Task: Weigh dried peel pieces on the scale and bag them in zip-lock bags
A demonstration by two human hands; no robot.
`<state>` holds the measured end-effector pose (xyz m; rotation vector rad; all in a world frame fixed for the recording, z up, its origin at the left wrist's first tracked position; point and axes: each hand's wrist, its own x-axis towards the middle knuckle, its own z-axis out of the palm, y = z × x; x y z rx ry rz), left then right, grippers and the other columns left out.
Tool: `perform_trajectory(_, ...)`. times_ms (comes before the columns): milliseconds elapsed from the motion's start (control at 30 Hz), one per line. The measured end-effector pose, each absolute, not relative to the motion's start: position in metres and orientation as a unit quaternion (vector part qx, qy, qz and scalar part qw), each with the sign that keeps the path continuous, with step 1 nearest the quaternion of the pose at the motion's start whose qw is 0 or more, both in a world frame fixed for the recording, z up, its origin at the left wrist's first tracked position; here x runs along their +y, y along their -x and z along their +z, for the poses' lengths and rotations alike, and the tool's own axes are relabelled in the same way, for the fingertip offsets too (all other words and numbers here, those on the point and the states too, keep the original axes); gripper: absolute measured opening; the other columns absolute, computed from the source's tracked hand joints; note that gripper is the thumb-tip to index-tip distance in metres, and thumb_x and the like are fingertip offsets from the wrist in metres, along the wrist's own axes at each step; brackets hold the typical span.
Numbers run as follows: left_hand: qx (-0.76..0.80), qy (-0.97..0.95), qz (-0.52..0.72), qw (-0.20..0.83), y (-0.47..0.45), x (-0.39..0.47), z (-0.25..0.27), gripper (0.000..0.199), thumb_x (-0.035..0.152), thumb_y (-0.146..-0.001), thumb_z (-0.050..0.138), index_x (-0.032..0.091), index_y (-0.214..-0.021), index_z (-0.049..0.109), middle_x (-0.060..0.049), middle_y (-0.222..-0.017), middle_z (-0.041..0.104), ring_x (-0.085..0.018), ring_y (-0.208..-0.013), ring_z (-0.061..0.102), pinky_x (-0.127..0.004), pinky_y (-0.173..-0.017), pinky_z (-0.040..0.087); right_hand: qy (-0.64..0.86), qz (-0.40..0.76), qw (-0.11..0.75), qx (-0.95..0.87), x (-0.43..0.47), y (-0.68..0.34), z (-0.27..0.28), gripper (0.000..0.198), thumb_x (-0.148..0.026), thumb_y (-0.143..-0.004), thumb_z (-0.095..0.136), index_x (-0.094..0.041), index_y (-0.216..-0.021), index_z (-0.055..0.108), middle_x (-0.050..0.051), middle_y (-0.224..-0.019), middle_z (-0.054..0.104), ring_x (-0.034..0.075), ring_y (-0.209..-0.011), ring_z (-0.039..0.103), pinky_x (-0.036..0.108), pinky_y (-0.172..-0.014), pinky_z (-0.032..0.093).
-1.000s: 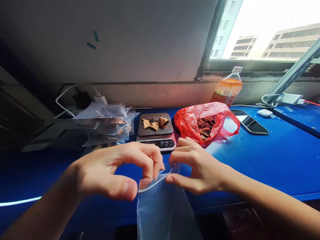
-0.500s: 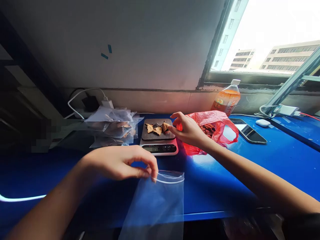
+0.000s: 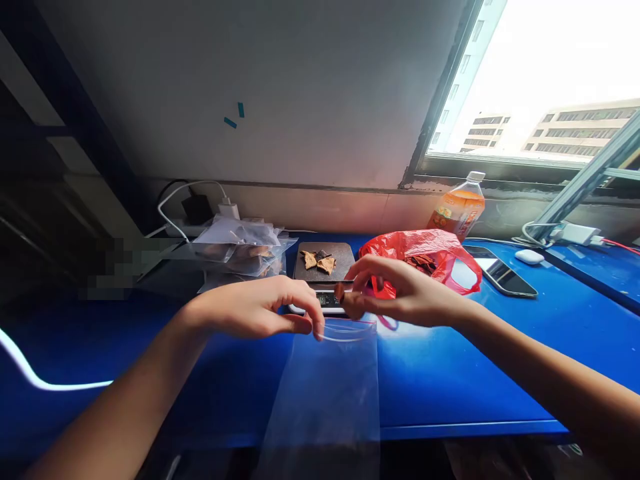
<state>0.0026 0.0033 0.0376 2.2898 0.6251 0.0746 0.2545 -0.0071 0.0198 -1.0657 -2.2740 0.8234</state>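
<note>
My left hand (image 3: 265, 308) pinches the top corner of a clear zip bag (image 3: 330, 393), which hangs down over the table's front edge with its mouth slightly parted. My right hand (image 3: 400, 290) is closed on a dried brown piece (image 3: 342, 292), held just above the bag's mouth. Part of that piece is hidden by the fingers. Behind both hands stands a kitchen scale (image 3: 301, 272) with a few dried slices (image 3: 326, 265) on its dark plate. Its display is partly covered by my right hand, which also overlaps a red plastic bag (image 3: 390, 243) holding reddish-brown dried pieces (image 3: 423, 263).
A stack of filled clear bags (image 3: 240, 243) lies left of the scale, near a charger with a white cable (image 3: 173, 193). An orange drink bottle (image 3: 460, 207) stands by the window. At right are a phone (image 3: 505, 273) and a white earbud case (image 3: 529, 257).
My right hand has taken a dried piece off the scale and brought it toward me, over the zip bag's mouth. My left hand still holds the bag, and the view has shifted slightly.
</note>
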Motion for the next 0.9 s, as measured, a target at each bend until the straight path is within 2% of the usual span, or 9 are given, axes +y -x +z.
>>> perform_trajectory(100,0.243,-0.901,0.033,0.358,-0.003,0.002,0.038,0.017,0.021,-0.090,0.056,0.018,-0.091,0.073,-0.005,-0.097,0.069,-0.017,-0.094,0.062,-0.022,-0.084,0.045,0.345,0.313,0.229,-0.855,-0.008,-0.250,0.019,0.032,-0.038,-0.086,0.060,-0.018,-0.110,0.058,0.004,-0.100,0.069,0.015,-0.088,0.064,0.026,-0.074,0.050)
perform_trajectory(200,0.249,-0.901,0.034,0.354,-0.004,0.000,0.040,0.017,0.022,-0.089,0.057,0.017,-0.089,0.073,-0.006,-0.095,0.070,-0.018,-0.093,0.063,-0.023,-0.083,0.046,0.379,0.222,0.296,-0.848,0.025,-0.240,0.008,0.024,-0.024,-0.088,0.054,-0.014,-0.109,0.059,0.007,-0.101,0.069,0.015,-0.090,0.064,0.028,-0.077,0.051)
perform_trajectory(267,0.255,-0.898,0.033,0.358,-0.005,-0.002,0.042,0.017,0.023,-0.088,0.057,0.016,-0.087,0.073,-0.006,-0.094,0.070,-0.019,-0.091,0.063,-0.024,-0.082,0.047,0.395,0.192,0.295,-0.849,0.055,-0.231,0.003,0.031,-0.018,-0.085,0.056,-0.013,-0.116,0.057,0.011,-0.112,0.066,0.018,-0.099,0.064,0.029,-0.080,0.052)
perform_trajectory(400,0.259,-0.890,0.028,0.374,-0.005,-0.001,0.042,0.019,0.027,-0.089,0.057,0.015,-0.088,0.072,-0.007,-0.095,0.071,-0.020,-0.092,0.064,-0.025,-0.084,0.047,0.318,0.209,0.212,-0.900,0.102,-0.214,0.006,0.066,-0.012,-0.074,0.067,-0.019,-0.137,0.046,0.011,-0.137,0.054,0.020,-0.116,0.058,0.029,-0.089,0.051)
perform_trajectory(467,0.257,-0.889,0.028,0.379,-0.005,-0.001,0.041,0.021,0.029,-0.089,0.057,0.015,-0.088,0.072,-0.007,-0.095,0.071,-0.020,-0.092,0.064,-0.026,-0.083,0.047,0.279,0.217,0.138,-0.925,0.116,-0.206,0.012,0.072,-0.008,-0.071,0.067,-0.022,-0.139,0.046,0.009,-0.139,0.053,0.019,-0.115,0.058,0.028,-0.091,0.050)
perform_trajectory(533,0.255,-0.888,0.028,0.382,-0.005,0.000,0.040,0.021,0.030,-0.090,0.056,0.015,-0.088,0.072,-0.007,-0.095,0.071,-0.020,-0.092,0.064,-0.025,-0.082,0.047,0.265,0.231,0.071,-0.933,0.125,-0.198,0.019,0.068,-0.005,-0.071,0.065,-0.024,-0.135,0.052,0.006,-0.133,0.059,0.017,-0.109,0.061,0.026,-0.086,0.051)
perform_trajectory(633,0.255,-0.888,0.022,0.382,-0.004,0.000,0.041,0.019,0.025,-0.090,0.055,0.016,-0.089,0.072,-0.006,-0.095,0.070,-0.018,-0.092,0.063,-0.023,-0.082,0.047,0.247,0.255,0.021,-0.935,0.132,-0.190,0.025,0.055,-0.003,-0.069,0.064,-0.024,-0.120,0.065,0.000,-0.113,0.070,0.014,-0.093,0.065,0.021,-0.076,0.050)
perform_trajectory(733,0.252,-0.892,0.013,0.376,-0.004,-0.001,0.042,0.018,0.021,-0.090,0.055,0.016,-0.090,0.072,-0.005,-0.095,0.070,-0.017,-0.091,0.063,-0.022,-0.082,0.046,0.240,0.266,0.005,-0.934,0.132,-0.187,0.028,0.042,-0.004,-0.069,0.065,-0.021,-0.107,0.070,-0.002,-0.098,0.073,0.011,-0.080,0.063,0.018,-0.069,0.048)
perform_trajectory(900,0.245,-0.896,0.018,0.369,-0.002,-0.002,0.042,0.018,0.018,-0.090,0.054,0.015,-0.090,0.071,-0.004,-0.094,0.069,-0.016,-0.090,0.063,-0.021,-0.081,0.046,0.293,0.248,0.020,-0.923,0.127,-0.195,0.029,0.017,-0.012,-0.070,0.069,-0.017,-0.086,0.070,0.000,-0.081,0.073,0.010,-0.066,0.061,0.019,-0.058,0.045)
